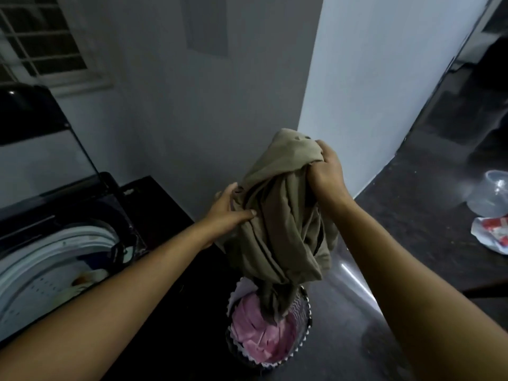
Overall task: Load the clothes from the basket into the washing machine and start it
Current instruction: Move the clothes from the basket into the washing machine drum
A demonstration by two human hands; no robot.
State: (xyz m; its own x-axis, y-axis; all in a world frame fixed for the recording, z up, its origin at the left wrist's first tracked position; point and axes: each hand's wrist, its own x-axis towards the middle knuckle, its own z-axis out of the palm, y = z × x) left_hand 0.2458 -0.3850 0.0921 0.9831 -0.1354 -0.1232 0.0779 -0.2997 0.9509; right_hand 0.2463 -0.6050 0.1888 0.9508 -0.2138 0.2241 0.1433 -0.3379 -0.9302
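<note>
White walls [192, 105] meet a dark glossy floor [343, 339]; the washing machine [55, 257] stands left, lid [41, 127] raised, with open floor between it and the basket [305, 320]. I see the olive garment [283, 215] hanging vertically above the basket, tail touching pink clothes [258, 328], left hand [228, 213] pinching its side, right hand [327, 171] clutching its top.

dim room — pale grey walls [170, 111], barred window [41, 42] upper left, glossy dark floor [428, 204]
</note>
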